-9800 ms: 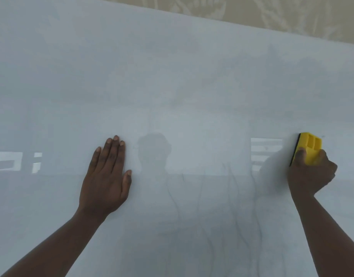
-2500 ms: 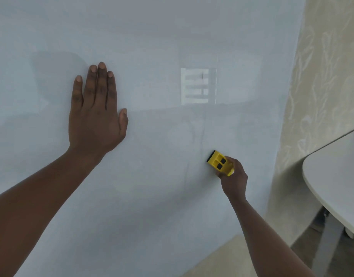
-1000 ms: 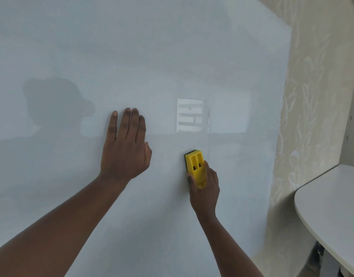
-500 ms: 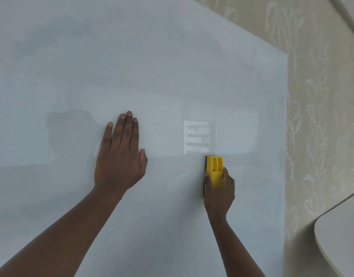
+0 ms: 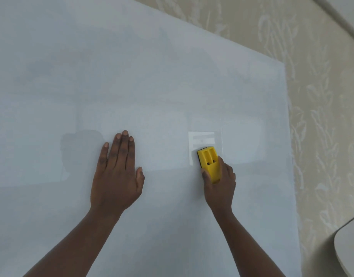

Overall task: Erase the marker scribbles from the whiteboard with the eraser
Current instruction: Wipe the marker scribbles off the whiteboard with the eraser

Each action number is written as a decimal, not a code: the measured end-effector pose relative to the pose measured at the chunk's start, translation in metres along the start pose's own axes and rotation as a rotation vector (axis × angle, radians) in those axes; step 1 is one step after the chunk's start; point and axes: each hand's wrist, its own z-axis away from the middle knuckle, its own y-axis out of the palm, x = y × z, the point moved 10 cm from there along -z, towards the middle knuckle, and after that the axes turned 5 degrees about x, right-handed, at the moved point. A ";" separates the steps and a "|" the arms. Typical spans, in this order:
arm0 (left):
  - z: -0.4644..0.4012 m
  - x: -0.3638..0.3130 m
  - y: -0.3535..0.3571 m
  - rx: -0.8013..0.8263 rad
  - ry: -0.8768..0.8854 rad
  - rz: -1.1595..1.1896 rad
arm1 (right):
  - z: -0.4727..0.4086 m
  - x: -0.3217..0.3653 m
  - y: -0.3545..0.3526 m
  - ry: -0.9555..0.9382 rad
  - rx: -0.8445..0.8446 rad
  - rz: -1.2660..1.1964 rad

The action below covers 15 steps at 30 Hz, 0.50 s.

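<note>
The whiteboard fills most of the view, pale and glossy, with a bright window reflection near its middle right. I see no marker lines on it here. My right hand grips a yellow eraser with a black felt side, pressed upright against the board and overlapping the lower part of the reflection. My left hand lies flat on the board, fingers together and pointing up, about a hand's width left of the eraser.
The board's right edge meets a beige wall with a pale leaf pattern. The rounded corner of a white table shows at the lower right.
The eraser has slid up the board from below the window reflection onto its lower part. My view has tilted up and left, so less of the table shows. My left hand stays flat.
</note>
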 end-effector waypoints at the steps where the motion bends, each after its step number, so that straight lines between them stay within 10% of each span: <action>1: 0.000 0.000 0.000 0.003 -0.003 -0.001 | -0.010 -0.005 -0.003 0.019 -0.007 -0.020; 15: 0.002 -0.001 0.004 0.028 -0.011 -0.017 | -0.066 0.068 0.015 -0.180 0.046 0.022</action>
